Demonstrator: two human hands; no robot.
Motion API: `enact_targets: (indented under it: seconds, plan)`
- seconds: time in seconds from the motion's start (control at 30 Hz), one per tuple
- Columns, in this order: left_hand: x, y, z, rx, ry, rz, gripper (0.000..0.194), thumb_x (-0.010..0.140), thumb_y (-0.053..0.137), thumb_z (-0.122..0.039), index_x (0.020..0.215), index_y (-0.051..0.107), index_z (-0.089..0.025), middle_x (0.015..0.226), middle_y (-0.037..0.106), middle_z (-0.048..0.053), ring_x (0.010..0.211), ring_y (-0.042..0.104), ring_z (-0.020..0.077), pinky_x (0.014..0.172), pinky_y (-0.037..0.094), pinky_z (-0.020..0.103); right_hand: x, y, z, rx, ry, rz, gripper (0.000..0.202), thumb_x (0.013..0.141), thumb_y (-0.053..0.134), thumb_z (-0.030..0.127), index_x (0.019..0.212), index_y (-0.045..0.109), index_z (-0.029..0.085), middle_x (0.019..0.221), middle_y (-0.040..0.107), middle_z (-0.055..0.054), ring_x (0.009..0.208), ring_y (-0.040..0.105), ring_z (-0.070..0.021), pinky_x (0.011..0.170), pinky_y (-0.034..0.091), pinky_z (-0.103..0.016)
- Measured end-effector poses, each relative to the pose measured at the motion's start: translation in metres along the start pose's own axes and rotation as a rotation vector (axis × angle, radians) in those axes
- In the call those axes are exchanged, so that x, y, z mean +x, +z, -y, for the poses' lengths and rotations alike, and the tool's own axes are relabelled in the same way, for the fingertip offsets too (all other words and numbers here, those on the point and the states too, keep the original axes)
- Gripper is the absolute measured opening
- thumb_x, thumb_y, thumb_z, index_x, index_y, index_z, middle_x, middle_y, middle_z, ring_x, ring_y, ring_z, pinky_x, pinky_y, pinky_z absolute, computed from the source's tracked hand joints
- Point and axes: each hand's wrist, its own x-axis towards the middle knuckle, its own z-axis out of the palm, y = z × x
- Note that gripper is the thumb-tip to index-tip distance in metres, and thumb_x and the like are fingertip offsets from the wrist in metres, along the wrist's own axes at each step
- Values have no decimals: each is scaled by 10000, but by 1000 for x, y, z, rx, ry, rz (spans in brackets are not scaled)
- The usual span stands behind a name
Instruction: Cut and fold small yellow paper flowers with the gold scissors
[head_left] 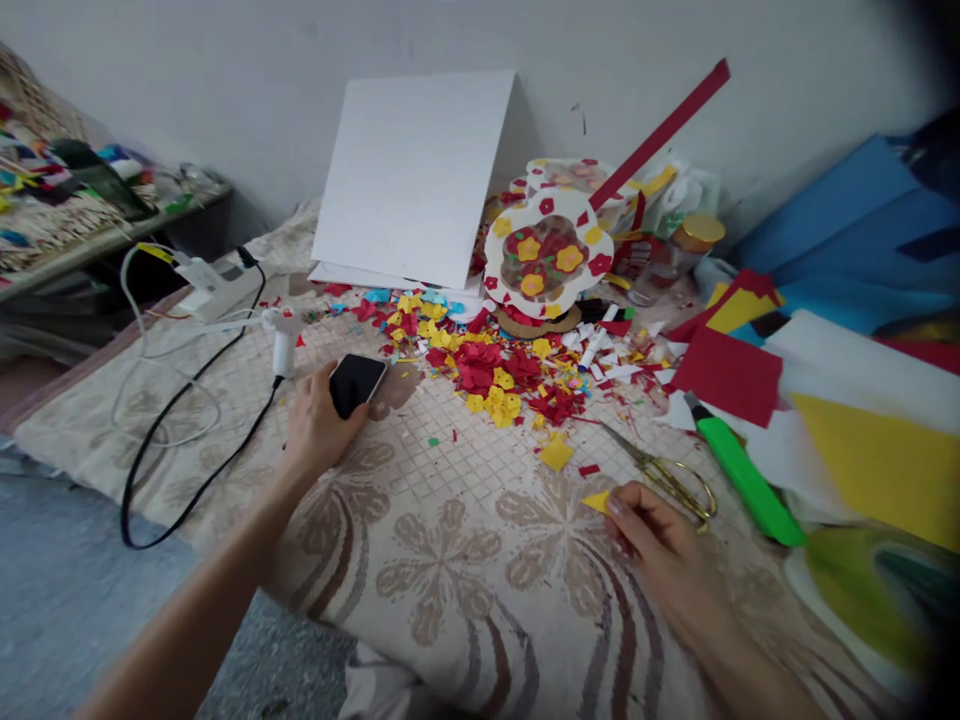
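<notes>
My left hand [322, 420] is closed round a dark-screened smartphone [358, 384] at the left of the cloth-covered table; whether the phone is off the cloth I cannot tell. On the right, my right hand [652, 525] pinches a small pointed piece of yellow paper [597, 502] between thumb and fingers. A yellow paper square [556, 452] lies flat just beyond it. Gold-handled scissors [667, 478] rest close behind that hand, blades toward the upper left. Cut paper flowers in red [480, 366] and yellow [502, 402] are heaped at the table's middle.
A green utility knife [746, 480] and paper sheets [885, 460] lie at the right. White boards [416, 180] lean on the wall beside a flower-decorated paper piece [549, 255]. A power strip [217, 290] with a black cable [142, 450] is at the left. A gold-lidded jar [697, 235] stands behind.
</notes>
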Motion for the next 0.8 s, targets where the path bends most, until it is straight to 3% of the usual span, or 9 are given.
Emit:
enact_targets:
  seconds: [0.5, 0.63, 0.7, 0.8]
  plan:
    - [-2, 6, -5, 11, 34, -8, 737, 734, 572, -346, 1380, 282, -144, 1348, 456, 172, 1192, 469, 346, 960, 391, 477, 2, -1, -5, 7, 55, 10, 300, 831, 565, 441, 657, 504, 204, 584, 457, 26, 536, 397, -119, 502, 326, -242]
    - [3, -6, 12, -67, 17, 14, 688, 752, 577, -430, 1325, 357, -120, 1270, 517, 169, 1100, 543, 299, 911, 443, 415, 1, -2, -4, -1, 37, 30, 293, 848, 552, 417, 653, 510, 202, 586, 453, 26, 544, 394, -117, 510, 324, -238]
    - [7, -15, 26, -91, -59, -26, 514, 779, 550, -422, 1202, 467, -140, 1128, 589, 124, 1001, 584, 258, 861, 469, 383, 1, -2, -3, -2, 37, 32, 301, 844, 555, 424, 647, 511, 201, 578, 448, 25, 535, 393, -118, 502, 320, -240]
    - [17, -27, 48, -47, -181, -118, 396, 778, 555, -386, 1091, 488, -151, 959, 585, 73, 846, 588, 227, 812, 478, 410, 2, -1, -4, 13, 58, 29, 304, 834, 558, 449, 656, 509, 208, 578, 449, 23, 526, 393, -123, 493, 321, -245]
